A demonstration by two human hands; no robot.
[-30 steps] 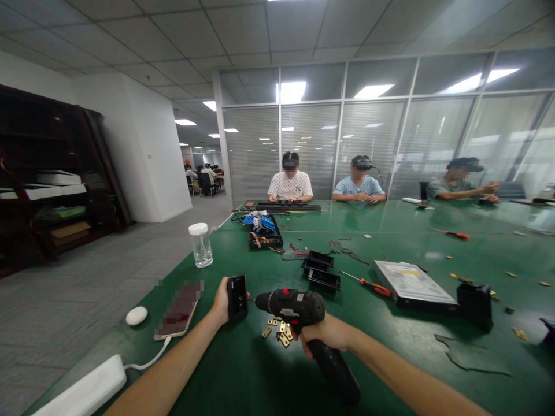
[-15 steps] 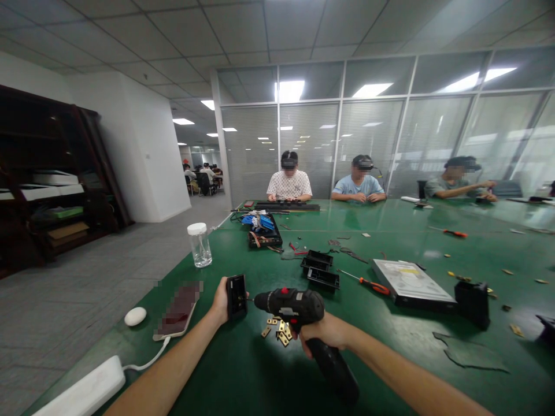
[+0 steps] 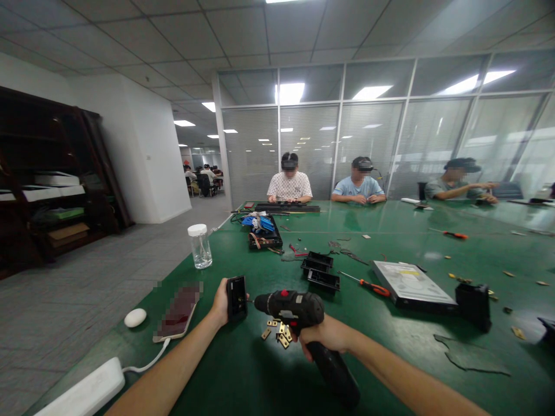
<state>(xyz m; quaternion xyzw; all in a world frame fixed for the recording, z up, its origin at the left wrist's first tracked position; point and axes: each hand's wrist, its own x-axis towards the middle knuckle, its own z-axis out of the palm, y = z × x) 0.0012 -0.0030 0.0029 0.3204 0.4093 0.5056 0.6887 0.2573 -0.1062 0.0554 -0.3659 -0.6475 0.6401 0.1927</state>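
Observation:
My left hand is closed round the left side of a small black plastic box, held on its edge with its hollow side turned to the right. In my right hand is a black cordless drill, gripped by its handle and pointing left. The drill's bit reaches to the right side of the box; whether its tip touches a screw inside I cannot tell. A small heap of brass plates with holes lies on the green table below the drill's chuck.
Several black plastic boxes lie ahead, beside an orange-handled screwdriver and a silver disc drive. At left are a clear jar, a phone and a white power strip. Co-workers sit across the table.
Both hands, the box and the drill hold almost the same place. The view has shifted very slightly.

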